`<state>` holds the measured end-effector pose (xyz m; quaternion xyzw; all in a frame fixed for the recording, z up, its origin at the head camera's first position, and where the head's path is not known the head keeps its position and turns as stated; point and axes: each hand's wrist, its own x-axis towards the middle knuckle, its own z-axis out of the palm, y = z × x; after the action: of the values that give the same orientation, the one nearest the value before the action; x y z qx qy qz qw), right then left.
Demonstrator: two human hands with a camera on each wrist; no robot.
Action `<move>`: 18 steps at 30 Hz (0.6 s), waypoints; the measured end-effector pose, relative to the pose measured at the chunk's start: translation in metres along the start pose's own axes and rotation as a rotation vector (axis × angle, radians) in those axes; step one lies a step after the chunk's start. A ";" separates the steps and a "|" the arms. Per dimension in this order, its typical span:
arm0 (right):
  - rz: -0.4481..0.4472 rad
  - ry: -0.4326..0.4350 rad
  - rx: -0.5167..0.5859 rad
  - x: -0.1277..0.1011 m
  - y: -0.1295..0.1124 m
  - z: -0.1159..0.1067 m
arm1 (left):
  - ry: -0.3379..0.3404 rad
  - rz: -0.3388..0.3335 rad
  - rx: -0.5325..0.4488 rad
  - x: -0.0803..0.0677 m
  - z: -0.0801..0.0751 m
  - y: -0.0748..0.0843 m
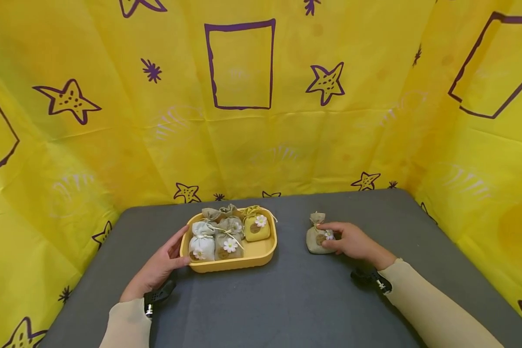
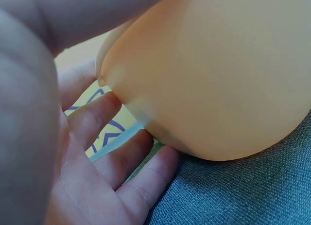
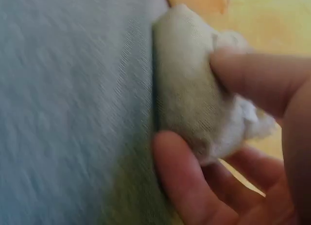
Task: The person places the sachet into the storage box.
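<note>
My left hand (image 1: 160,263) holds the left end of a yellow oval tray (image 1: 261,261), thumb at the front corner and fingers along the side. In the left wrist view the fingertips touch the outer wall of the tray (image 2: 218,79). To the right, my right hand (image 1: 354,240) grips an olive-beige drawstring pouch (image 1: 315,243) with a white flower and a round brown patch. That pouch (image 3: 187,74) rests on the table between thumb and fingers in the right wrist view. In the tray stand a pale grey pouch (image 1: 202,244), a yellow pouch (image 1: 253,235) and brownish-grey pouches (image 1: 223,241).
A dark grey cloth (image 1: 287,299) covers the table. Yellow sheets (image 1: 243,145) with purple stars and outlines hang along the back and both sides. A dark strap device sits on each wrist. The table cloth shows between tray and right-hand pouch.
</note>
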<state>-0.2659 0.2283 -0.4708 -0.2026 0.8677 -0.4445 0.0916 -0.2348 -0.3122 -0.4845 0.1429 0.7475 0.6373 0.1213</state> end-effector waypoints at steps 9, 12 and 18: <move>0.010 0.186 -0.258 0.002 -0.012 -0.003 | -0.005 0.011 0.000 0.001 -0.001 -0.001; 0.026 0.218 -0.286 0.003 -0.017 -0.004 | -0.009 0.011 -0.006 0.001 0.000 0.000; 0.022 0.360 -0.382 0.010 -0.027 -0.003 | -0.010 0.008 -0.008 0.000 -0.001 0.000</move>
<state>-0.2683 0.2119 -0.4469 -0.1246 0.9404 -0.3003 -0.0996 -0.2353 -0.3125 -0.4844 0.1487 0.7437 0.6400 0.1230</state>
